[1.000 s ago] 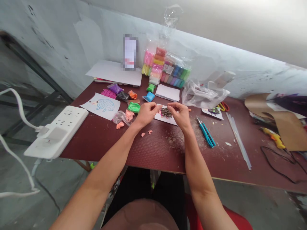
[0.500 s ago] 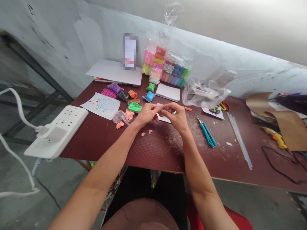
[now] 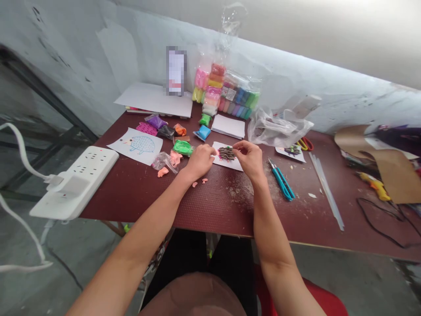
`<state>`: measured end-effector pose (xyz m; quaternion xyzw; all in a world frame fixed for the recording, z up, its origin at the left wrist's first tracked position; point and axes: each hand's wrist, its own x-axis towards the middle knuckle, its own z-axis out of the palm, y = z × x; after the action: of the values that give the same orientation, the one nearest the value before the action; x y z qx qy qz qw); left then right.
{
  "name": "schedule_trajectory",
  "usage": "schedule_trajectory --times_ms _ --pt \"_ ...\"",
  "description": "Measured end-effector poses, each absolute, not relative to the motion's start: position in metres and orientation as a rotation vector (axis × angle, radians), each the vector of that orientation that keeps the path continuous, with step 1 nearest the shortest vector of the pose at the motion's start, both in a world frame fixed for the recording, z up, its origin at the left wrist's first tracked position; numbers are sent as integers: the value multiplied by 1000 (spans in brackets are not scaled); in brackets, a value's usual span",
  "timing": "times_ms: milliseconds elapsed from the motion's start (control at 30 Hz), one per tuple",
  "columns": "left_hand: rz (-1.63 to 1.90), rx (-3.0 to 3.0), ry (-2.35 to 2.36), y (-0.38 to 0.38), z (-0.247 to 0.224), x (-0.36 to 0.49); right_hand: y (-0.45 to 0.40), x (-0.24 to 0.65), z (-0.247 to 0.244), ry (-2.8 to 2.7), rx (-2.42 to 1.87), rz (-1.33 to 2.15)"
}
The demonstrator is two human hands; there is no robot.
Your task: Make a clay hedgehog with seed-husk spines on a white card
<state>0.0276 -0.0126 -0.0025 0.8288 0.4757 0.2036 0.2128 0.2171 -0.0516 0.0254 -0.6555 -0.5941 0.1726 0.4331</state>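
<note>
A small white card (image 3: 237, 165) lies on the table, bearing a rounded figure (image 3: 226, 153) covered in dark, seed-like pieces with pink and green bits around it. At the card's left edge rests my left hand (image 3: 201, 159), its fingers curled; whether they grip anything is hidden. My right hand (image 3: 251, 159) pinches with thumb and forefinger at the figure's upper right side. What sits between those fingertips is too small to make out. Two small pink clay scraps (image 3: 204, 181) lie just below my left hand, and an opened green clay pack (image 3: 183, 148) lies to its left.
Left are a hedgehog drawing (image 3: 136, 145) and a power strip (image 3: 77, 182). Bagged coloured clay (image 3: 215, 90) stands against the wall, near a crumpled plastic bag (image 3: 279, 129). Right lie a blue-handled cutter (image 3: 283, 182), scissors (image 3: 306, 143), clear glue sticks (image 3: 325, 191) and a yellow glue gun (image 3: 376, 186).
My hands were together above the card, fingertips meeting. They have parted: the left moved to the card's left edge, the right to the figure's right side, and the figure now shows.
</note>
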Motion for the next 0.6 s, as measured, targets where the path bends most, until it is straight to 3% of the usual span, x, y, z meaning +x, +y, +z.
schedule_trajectory --times_ms 600 --pt "410 2476 1257 -11 -3 26 -55 232 15 -1518 -1814 363"
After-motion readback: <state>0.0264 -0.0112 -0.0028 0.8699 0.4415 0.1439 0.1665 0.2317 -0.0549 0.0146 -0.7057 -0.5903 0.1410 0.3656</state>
